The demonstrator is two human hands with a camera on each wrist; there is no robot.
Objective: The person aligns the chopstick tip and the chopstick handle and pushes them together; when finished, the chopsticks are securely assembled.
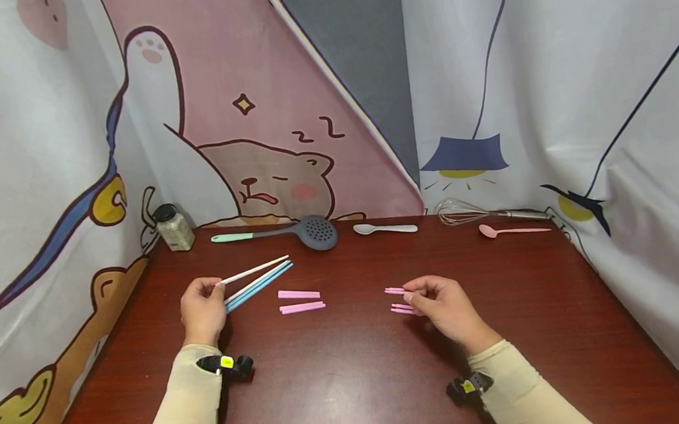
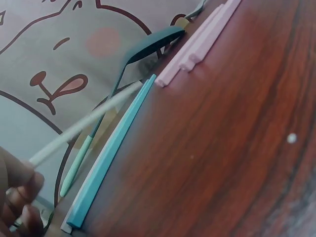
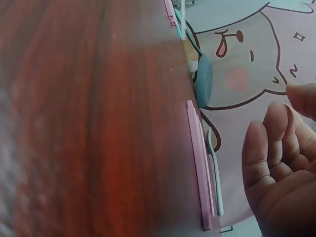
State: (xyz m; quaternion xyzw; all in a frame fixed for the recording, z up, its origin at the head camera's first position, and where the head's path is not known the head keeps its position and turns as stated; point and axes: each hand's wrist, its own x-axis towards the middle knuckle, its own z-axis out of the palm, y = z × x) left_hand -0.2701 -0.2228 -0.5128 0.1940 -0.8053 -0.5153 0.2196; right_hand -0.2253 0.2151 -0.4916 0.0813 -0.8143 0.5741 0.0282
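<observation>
Fingers of the left hand (image 1: 201, 311) are clamped on one end of a white chopstick (image 1: 254, 270): straight, slender, plain, tilted above the table (image 1: 329, 379). Just beside it lie a matching white stick (image 1: 258, 281) and light-blue chopsticks (image 2: 108, 163). Right hand (image 1: 447, 308): fingers loosely curled, thumb apart from them, partly hiding pink sticks (image 1: 402, 309). Other pink sticks (image 1: 302, 307) lie between the hands. Behind: grey slotted skimmer (image 1: 317, 232), mint handle.

We see white chopsticks (image 1: 254, 270) and light-blue chopsticks (image 1: 259, 287) towards eight o'clock, pink sticks (image 1: 299, 294) at seven and five, red-brown grained table (image 1: 341, 385) at six, bear-patterned pink curtain (image 1: 266, 121) at eleven
</observation>
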